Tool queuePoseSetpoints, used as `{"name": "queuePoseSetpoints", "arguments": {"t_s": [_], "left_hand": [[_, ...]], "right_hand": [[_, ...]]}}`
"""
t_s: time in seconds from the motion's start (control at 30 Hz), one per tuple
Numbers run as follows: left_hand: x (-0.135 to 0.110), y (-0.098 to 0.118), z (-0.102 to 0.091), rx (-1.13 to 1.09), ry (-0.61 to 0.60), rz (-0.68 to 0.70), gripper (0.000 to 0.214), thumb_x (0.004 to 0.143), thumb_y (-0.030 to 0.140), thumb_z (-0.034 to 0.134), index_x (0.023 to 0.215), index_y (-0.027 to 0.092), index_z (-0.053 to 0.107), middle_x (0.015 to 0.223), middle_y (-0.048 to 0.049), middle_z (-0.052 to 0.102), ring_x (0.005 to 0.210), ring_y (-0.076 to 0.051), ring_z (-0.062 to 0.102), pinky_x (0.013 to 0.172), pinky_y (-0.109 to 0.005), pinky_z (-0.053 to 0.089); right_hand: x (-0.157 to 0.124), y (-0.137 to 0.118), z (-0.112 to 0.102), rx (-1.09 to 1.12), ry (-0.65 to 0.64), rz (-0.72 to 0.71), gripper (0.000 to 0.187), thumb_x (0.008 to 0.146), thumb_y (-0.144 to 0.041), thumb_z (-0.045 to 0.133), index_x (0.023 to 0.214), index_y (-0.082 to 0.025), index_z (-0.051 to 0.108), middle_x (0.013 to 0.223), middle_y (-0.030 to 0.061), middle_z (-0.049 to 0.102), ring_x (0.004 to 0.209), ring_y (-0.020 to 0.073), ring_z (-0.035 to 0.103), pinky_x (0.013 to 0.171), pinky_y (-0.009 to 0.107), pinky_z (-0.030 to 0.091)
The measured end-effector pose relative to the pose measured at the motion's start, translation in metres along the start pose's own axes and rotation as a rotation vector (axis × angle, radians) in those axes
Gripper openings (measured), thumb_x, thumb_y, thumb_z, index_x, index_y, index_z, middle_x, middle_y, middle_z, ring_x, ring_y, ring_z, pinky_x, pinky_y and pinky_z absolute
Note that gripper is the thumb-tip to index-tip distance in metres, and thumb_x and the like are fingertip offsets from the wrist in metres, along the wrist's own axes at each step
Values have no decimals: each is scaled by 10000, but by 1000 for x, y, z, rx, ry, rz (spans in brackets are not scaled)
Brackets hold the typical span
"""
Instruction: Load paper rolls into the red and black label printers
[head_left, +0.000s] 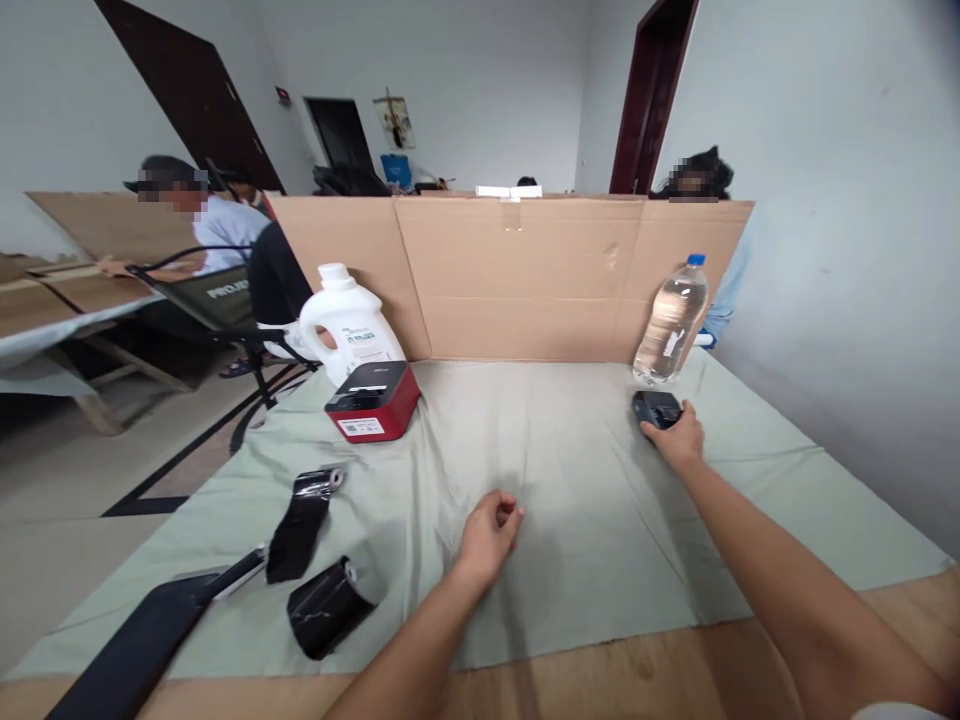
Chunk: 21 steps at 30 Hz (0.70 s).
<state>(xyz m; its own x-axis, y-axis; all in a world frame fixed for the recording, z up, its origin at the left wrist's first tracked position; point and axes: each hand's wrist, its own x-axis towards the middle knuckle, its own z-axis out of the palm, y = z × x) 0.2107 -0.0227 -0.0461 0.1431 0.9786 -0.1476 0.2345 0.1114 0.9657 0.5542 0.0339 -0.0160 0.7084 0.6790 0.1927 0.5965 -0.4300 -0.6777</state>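
My right hand [679,435] is closed around the near right side of a small black boxy device [656,406], which rests on the cloth at the right. Just behind that device stands a clear plastic bottle [673,325] with a blue cap, filled with clear liquid. Over the middle of the cloth, my left hand [489,538] is loosely curled, its thumb and fingertips close together and nothing visible in them. Left of it lie a roll of shiny black film [326,608] and a second, partly unrolled black roll [301,530].
A red and black box-shaped device [375,402] sits before a white jug [352,325]. At front left lies a long black flat thing [142,640]. Green cloth [570,590] covers the table; a cardboard screen [525,290] borders the back. People sit beyond it and at the left.
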Motion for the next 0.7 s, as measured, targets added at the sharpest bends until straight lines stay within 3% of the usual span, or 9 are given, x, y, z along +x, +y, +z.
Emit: {"name": "queuePoseSetpoints", "arguments": {"t_s": [0.1, 0.17, 0.3, 0.37, 0.43, 0.5, 0.57, 0.7], "left_hand": [[-1, 0, 0, 20, 3, 26, 246, 673, 404, 641, 746, 179, 575, 630, 3, 538, 550, -133, 509, 430, -219, 415], [-1, 0, 0, 8, 2, 21, 204, 684, 371, 638, 738, 182, 582, 617, 3, 536, 545, -138, 504, 434, -226, 411], [1, -4, 1, -13, 30, 68, 112, 682, 286, 653, 709, 191, 599, 595, 9, 533, 568, -143, 510, 537, -258, 440], [1, -6, 2, 42, 52, 128, 68, 679, 245, 651, 681, 190, 609, 628, -4, 555, 620, -156, 533, 628, -290, 461], [-1, -6, 2, 134, 65, 171, 43, 684, 226, 638, 674, 189, 621, 695, -25, 583, 659, -171, 550, 688, -321, 467], [-6, -4, 3, 212, 59, 202, 46, 695, 239, 633, 701, 194, 644, 769, -44, 602, 670, -183, 566, 709, -345, 472], [-9, 2, 3, 281, 21, 214, 72, 671, 277, 681, 708, 217, 665, 823, -62, 615, 671, -200, 588, 706, -365, 477], [13, 33, -17, 396, 6, 125, 239, 511, 346, 855, 604, 232, 667, 739, -93, 630, 637, -231, 620, 634, -379, 495]], "right_hand": [[24, 14, -10, -130, 16, 95, 1033, 626, -427, 708, 1439, 5, 241, 1305, 316, 485, 1222, 410, 468, 1016, 487, 347], [22, 19, -7, -215, 74, 54, 973, 655, -433, 694, 1420, 1, 280, 1326, 322, 458, 1257, 427, 415, 1028, 517, 316], [-14, 9, 18, -245, 259, -328, 678, 739, -341, 597, 1346, -102, 411, 1474, 241, 301, 1367, 409, 232, 1080, 577, 221], [-40, -3, 39, -177, 175, -556, 534, 773, -335, 529, 1276, -162, 478, 1475, 188, 320, 1374, 373, 239, 1092, 561, 231], [-68, -16, 62, -74, -7, -717, 455, 787, -365, 492, 1204, -188, 527, 1384, 169, 438, 1322, 345, 342, 1085, 536, 279], [-94, -26, 85, 0, -157, -762, 425, 780, -385, 486, 1147, -187, 566, 1283, 162, 524, 1247, 334, 434, 1059, 524, 334], [-116, -33, 101, 25, -219, -762, 391, 763, -366, 496, 1086, -174, 603, 1206, 156, 578, 1187, 326, 489, 1031, 511, 376], [-134, -36, 108, 36, -280, -808, 300, 794, -338, 487, 987, -174, 648, 1143, 131, 637, 1131, 297, 534, 1015, 479, 402]]}}
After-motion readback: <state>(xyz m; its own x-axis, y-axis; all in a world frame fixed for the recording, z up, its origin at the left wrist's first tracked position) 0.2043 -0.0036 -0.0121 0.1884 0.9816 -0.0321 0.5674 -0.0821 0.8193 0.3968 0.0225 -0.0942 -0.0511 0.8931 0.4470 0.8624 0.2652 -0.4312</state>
